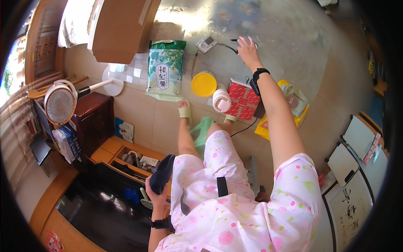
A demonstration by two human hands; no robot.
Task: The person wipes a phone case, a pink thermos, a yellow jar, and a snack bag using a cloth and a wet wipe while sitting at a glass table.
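My left hand [156, 197] is closed around a dark navy cloth item or pouch [162, 174], beside my left hip. My right hand [248, 52], arm stretched forward, is over the glass-like tabletop [289, 60] with some fingers extended. A thin black object [231, 48], glasses or a cable, lies by its fingertips; whether the hand grips it is unclear. To the left rests a silver compact camera [206, 43] with a strap. Nearer me are a container with a yellow lid [204, 84], a pale pink lidded tumbler [221, 100], a red patterned box [242, 99] and a green-white plastic package [165, 69].
A yellow bag [263, 127] sits at the right near edge. A pale green plastic stool [201, 132] stands by my legs. At left are a white fan [60, 105], a cardboard box [121, 31], an open drawer [126, 154] and a large black screen [104, 208]. Whiteboards [343, 163] stand at right.
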